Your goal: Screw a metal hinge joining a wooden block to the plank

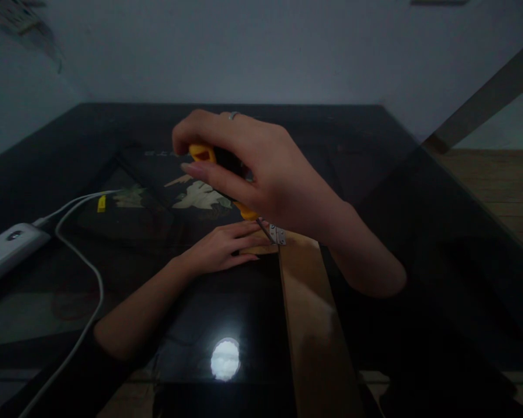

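Observation:
A yellow and black screwdriver (249, 211) slants down to the right in my right hand (261, 157), whose fingers are wrapped round its handle. Its metal shaft reaches a small silver hinge (280, 234) at the far end of a long wooden board (307, 302). That board runs toward me. My left hand (222, 247) lies palm down with its fingers spread, on a second piece of wood (268, 249) left of the hinge. Its fingertips are near the hinge, and much of the second piece is hidden beneath them.
At the left, a white power strip (13, 249) and a white cable (96, 273) lie on the dark glossy table (357, 125). A small yellow tag (101, 203) is beside the cable. Beyond the table's far edge stands a pale wall.

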`<state>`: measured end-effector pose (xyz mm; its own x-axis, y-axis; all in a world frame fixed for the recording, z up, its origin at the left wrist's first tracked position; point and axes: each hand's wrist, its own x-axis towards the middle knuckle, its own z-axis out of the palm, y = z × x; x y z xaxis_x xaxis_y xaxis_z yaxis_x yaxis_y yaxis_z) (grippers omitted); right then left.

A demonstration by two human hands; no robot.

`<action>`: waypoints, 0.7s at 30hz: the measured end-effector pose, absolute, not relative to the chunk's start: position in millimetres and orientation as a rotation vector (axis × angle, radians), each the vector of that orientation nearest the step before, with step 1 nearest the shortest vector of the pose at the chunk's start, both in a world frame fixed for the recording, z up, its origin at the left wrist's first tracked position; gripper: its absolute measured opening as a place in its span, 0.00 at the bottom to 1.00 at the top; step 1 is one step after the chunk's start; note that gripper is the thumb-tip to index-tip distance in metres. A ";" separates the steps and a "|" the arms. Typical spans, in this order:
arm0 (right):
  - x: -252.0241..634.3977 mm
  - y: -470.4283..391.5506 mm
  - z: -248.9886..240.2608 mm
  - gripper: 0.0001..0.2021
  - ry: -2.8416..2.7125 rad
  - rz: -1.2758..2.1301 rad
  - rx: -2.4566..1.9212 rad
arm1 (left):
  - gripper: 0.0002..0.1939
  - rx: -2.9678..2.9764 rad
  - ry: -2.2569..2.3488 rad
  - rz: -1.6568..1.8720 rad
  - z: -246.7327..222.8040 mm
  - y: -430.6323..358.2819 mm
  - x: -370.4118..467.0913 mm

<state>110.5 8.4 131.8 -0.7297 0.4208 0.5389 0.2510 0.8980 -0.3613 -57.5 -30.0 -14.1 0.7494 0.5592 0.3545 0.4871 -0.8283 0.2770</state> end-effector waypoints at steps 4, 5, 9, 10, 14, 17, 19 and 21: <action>110.7 9.1 133.9 0.14 -2.443 0.337 -0.533 | 0.18 2.813 0.785 0.734 -17.6 -28.4 -58.2; 110.8 9.1 135.2 0.13 -2.448 0.342 -0.541 | 0.18 2.819 0.774 0.750 -18.5 -28.1 -58.5; 111.8 7.8 140.4 0.12 -2.483 0.385 -0.532 | 0.18 2.815 0.785 0.738 -19.9 -27.4 -59.1; 112.3 7.7 141.0 0.12 -2.486 0.394 -0.519 | 0.17 2.811 0.792 0.731 -19.6 -27.5 -59.1; 114.6 8.3 140.3 0.12 -2.481 0.420 -0.445 | 0.16 2.813 0.779 0.755 -18.4 -28.1 -58.5; 115.7 8.2 139.5 0.14 -2.494 0.441 -0.414 | 0.16 2.805 0.781 0.777 -18.4 -28.7 -58.2; 116.1 7.2 140.1 0.17 -2.523 0.465 -0.405 | 0.16 2.790 0.799 0.774 -18.4 -29.0 -58.1; 116.1 5.9 141.4 0.21 -2.563 0.489 -0.423 | 0.16 2.779 0.806 0.754 -18.0 -29.0 -58.2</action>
